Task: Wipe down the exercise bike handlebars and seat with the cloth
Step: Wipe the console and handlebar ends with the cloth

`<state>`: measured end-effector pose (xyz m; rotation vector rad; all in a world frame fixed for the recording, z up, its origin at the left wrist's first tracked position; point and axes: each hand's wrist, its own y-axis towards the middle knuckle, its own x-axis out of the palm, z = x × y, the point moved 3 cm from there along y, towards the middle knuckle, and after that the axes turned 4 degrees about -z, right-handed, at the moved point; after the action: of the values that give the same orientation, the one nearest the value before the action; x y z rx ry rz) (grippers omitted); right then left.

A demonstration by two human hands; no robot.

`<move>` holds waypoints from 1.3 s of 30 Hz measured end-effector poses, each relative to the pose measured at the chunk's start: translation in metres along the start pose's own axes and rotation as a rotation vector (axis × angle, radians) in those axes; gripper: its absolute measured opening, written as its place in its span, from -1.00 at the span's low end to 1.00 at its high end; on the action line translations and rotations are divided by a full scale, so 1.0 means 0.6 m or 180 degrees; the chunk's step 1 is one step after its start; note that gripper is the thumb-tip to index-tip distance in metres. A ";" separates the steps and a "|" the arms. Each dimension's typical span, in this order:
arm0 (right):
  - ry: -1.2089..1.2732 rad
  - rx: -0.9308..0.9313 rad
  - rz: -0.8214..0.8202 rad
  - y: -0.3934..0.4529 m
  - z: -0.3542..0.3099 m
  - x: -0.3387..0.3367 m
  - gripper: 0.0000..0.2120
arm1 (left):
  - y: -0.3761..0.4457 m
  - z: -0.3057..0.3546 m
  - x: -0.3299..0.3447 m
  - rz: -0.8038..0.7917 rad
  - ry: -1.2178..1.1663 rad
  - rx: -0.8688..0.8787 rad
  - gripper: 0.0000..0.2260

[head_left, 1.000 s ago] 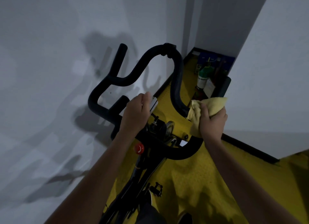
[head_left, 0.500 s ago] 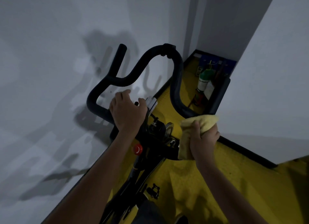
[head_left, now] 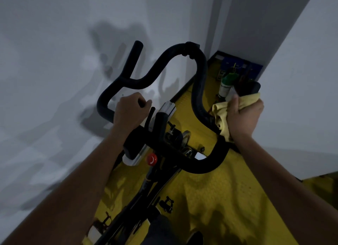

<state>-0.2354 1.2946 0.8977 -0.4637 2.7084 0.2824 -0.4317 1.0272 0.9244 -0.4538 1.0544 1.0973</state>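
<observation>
Head view: the handlebar-wiping step was judged to be in hand. The yellow cloth (head_left: 224, 115) was bunched in the right hand (head_left: 244, 116), whose fingers were clamped round it and round the right-hand grip of the black handlebars (head_left: 164, 63), just below that grip's end. The left hand (head_left: 129, 112) was closed on a short inner bar of the handlebars, beside the silver-edged console (head_left: 165, 108), apparently to steady the bike. The seat was not clearly shown; only a dark shape at the lower edge was seen, so that part of the task was judged not yet reached. The next move was judged to call for the cloth to be drawn along the curved bar under firm pressure. As to containers, a green-and-white bottle (head_left: 226, 86) was seen standing on the yellow floor (head_left: 210, 190) in the far corner, against a blue box (head_left: 237, 65); the contents of neither could be told.
</observation>
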 end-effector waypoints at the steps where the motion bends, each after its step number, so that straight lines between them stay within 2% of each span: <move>1: 0.0026 -0.0070 0.0057 0.005 -0.002 -0.001 -0.36 | 0.000 -0.001 0.003 0.0076 0.0108 -0.0087 -0.72; 5: 0.0157 -0.0069 0.0195 0.018 -0.004 0.000 -0.38 | -0.002 0.003 0.008 0.0103 0.0522 -0.0333 -0.69; 10: 0.0184 0.0225 -0.0129 -0.039 0.019 -0.011 -0.50 | -0.006 0.008 0.008 0.0091 0.0563 -0.0280 -0.70; 13: 0.0587 0.0727 -0.0459 -0.097 0.039 -0.016 -0.55 | -0.006 0.009 0.007 0.0127 0.0534 -0.0303 -0.69; 15: 0.1027 0.1161 -0.0679 -0.144 0.048 -0.017 -0.48 | -0.008 0.009 0.005 0.0149 0.0536 -0.0337 -0.69; 18: 0.1338 0.1369 -0.0918 -0.215 0.060 -0.020 -0.53 | -0.011 0.008 0.005 0.0145 0.0494 -0.0357 -0.69; 22: 0.1391 0.1316 -0.1053 -0.283 0.065 -0.016 -0.54 | -0.012 0.007 0.005 0.0144 0.0415 -0.0360 -0.68; 25: 0.1409 0.1364 -0.0966 -0.310 0.059 -0.011 -0.54 | -0.011 0.008 0.005 0.0151 0.0438 -0.0371 -0.68; 29: 0.1284 0.1307 -0.0754 -0.274 0.050 -0.010 -0.76 | -0.009 0.003 0.005 0.0184 0.0412 -0.0374 -0.68; 32: 0.1175 0.1271 -0.0630 -0.211 0.056 -0.008 -0.71 | -0.008 0.002 0.006 0.0140 0.0437 -0.0317 -0.68; 36: 0.0627 0.0854 -0.0762 -0.130 0.046 -0.011 -0.60 | -0.006 0.002 0.005 0.0076 0.0416 -0.0314 -0.70; 39: 0.0322 0.0208 -0.0476 -0.054 0.010 -0.022 -0.59 | -0.007 0.001 0.006 0.0037 0.0339 -0.0333 -0.71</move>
<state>-0.2104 1.2696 0.8933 -0.6740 2.7521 0.1323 -0.4275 1.0278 0.9210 -0.5958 1.0973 1.1524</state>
